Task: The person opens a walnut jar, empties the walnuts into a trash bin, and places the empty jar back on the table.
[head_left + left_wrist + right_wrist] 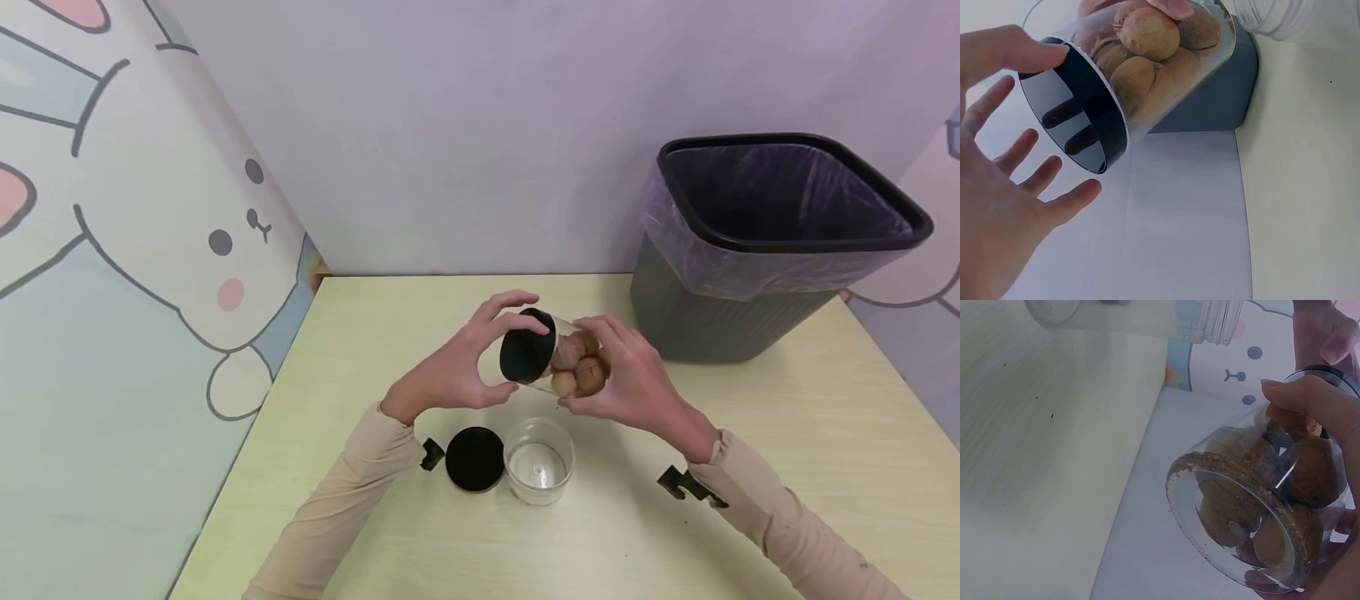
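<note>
My right hand [626, 371] grips a clear jar [573, 362] of brown walnuts [1147, 37], held tilted on its side above the table. Its black lid [528, 346] points toward my left hand [472, 354]. There the left thumb [1047, 56] touches the lid's edge, while the other fingers are spread around it with space between palm and lid. In the right wrist view the jar's base [1241, 519] faces the camera, with brown crumbs along its rim. On the table below, an open empty clear jar [538, 462] stands beside a loose black lid [476, 459].
At the back right of the pale wooden table [750, 433] stands a grey bin [712, 308] with a plastic liner folded over its rim. A plain wall [465, 150] rises behind the table, and a rabbit-patterned wall [150, 250] borders the left side.
</note>
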### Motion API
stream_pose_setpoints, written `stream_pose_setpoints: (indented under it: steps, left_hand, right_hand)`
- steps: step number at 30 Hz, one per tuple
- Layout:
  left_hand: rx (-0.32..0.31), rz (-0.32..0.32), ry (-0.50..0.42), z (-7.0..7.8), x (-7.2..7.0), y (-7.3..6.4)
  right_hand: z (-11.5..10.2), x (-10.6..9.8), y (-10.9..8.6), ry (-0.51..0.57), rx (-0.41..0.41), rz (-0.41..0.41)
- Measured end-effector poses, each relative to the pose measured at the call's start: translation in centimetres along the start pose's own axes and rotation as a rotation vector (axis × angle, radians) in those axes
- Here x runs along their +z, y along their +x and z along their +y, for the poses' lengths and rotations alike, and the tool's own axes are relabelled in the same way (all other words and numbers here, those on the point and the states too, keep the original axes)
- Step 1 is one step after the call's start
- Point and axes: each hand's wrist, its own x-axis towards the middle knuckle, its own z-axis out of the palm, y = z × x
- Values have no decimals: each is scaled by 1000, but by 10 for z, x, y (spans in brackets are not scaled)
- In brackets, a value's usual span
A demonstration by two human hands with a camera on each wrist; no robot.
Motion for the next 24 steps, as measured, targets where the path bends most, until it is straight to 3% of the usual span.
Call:
stream_pose_setpoints:
  steps: [12, 24]
  left_hand:
    - [21, 11, -26, -6, 4, 1]
    - [-102, 66, -2, -4, 8, 0]
  right_hand:
    - [-2, 0, -1, -4, 14, -15]
    - [-4, -2, -3, -10, 13, -23]
